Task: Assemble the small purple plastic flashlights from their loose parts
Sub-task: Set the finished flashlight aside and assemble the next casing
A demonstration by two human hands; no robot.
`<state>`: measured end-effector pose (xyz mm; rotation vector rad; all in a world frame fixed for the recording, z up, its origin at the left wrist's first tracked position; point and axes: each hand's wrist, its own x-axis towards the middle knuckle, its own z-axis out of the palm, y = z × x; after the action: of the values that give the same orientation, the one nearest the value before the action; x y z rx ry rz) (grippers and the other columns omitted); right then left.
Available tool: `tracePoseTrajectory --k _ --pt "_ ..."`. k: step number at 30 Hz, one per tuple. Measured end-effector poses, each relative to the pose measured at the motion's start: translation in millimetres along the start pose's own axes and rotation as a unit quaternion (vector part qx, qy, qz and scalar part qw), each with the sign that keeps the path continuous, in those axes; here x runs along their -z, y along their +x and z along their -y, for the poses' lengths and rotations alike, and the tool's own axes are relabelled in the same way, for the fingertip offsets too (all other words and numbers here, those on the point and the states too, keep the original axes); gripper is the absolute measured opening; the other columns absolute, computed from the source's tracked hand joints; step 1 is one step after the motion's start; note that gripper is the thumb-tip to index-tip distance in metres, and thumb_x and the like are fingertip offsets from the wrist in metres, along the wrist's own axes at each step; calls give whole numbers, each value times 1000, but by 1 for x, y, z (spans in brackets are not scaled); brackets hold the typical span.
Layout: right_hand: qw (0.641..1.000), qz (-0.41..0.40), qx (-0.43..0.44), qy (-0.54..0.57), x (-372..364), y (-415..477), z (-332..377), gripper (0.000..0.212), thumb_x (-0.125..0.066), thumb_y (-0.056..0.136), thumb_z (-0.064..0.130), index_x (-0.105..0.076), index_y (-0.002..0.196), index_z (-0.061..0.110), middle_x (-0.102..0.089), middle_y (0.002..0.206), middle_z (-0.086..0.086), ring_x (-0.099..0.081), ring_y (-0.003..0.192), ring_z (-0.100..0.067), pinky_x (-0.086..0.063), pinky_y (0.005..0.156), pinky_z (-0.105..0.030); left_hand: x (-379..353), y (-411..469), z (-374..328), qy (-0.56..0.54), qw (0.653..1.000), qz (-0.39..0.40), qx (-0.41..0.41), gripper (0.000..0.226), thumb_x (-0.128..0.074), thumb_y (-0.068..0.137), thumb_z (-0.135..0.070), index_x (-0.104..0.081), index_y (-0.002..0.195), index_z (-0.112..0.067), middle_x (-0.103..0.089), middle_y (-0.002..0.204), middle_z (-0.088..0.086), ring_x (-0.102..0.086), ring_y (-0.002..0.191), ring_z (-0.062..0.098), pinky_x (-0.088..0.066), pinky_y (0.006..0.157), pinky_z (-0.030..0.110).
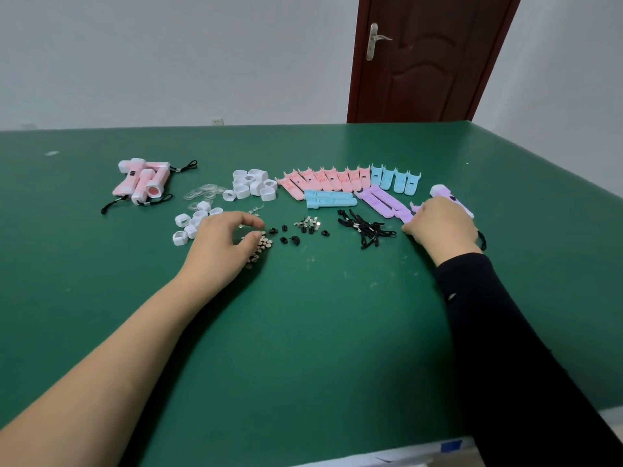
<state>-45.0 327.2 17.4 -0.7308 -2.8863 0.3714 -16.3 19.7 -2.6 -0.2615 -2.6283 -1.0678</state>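
**Fingers (247, 219) above the coin cells (261, 246)**

The left hand (219, 241) hovers over the small round cells, thumb and forefinger curved and apart, with nothing visible between them. The right hand (441, 225) lies knuckles-up toward the right edge of the table (320, 332), fingers bent down at the near end of the purple shell halves (384, 202) — whether they grip one is hidden. Just beyond it, toward the far edge, lies a purple flashlight (445, 193) with a white cap. Pink shells (323, 178) and blue shells (394, 178) line up alongside.
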Motion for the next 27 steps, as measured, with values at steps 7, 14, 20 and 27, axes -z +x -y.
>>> tracePoseTrajectory --k 7,14,20,27 --pt "985 -127 101 51 11 -22 26 18 -52 92 15 -69 92 11 -68 88 -9 -60 77 -30 -46 62 -30 22 9 13 -5 993 -87 75 22 -55 93 -10 -65 94 -30 -65 97 -12 -56 90 8 -35 72 19" --pt "955 -90 273 77 -18 -29 95 36 -45 92 2 -68 113 19 -68 110 -7 -54 109 -27 -49 77 -35 41 16 30 -6 984 -116 133 18 -57 92 -15 -66 92 -31 -63 81 -17 -54 64 -5 -34 53 7" --pt "968 -83 234 22 -32 -16 106 42 -46 85 -9 -64 117 12 -63 110 -13 -47 116 -30 -43 77 -37 37 16 34 6 987 -95 131 17 -57 92 -16 -65 89 -32 -65 85 -14 -58 75 6 -38 62 18" --pt "992 -112 55 8 3 5 45 25 -52 89 3 -60 113 5 -58 116 -20 -47 113 -38 -37 74 -36 34 18 32 15 989 -98 113 18 -57 92 -17 -66 88 -32 -62 79 -18 -55 73 -3 -35 60 12"
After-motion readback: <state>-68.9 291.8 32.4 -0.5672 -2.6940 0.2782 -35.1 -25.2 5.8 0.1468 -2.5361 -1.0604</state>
